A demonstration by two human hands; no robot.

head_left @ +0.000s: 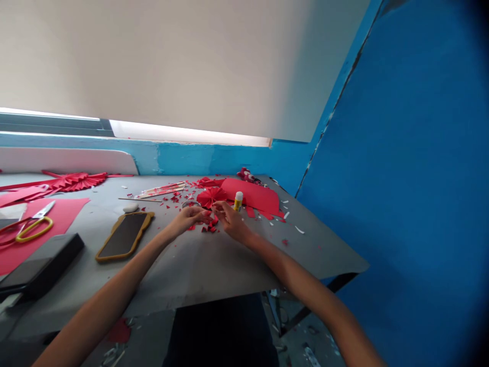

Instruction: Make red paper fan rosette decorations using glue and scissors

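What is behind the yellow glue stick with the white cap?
Behind the glue stick lies a broad red paper piece, showing above and to the right of it. The strip directly behind the stick, and whatever the right hand blocks lower down, cannot be seen.

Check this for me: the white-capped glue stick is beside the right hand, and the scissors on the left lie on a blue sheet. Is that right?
Not quite: the sheet under the scissors is red, not blue, as the head view shows. The glue stick is indeed beside the right hand.
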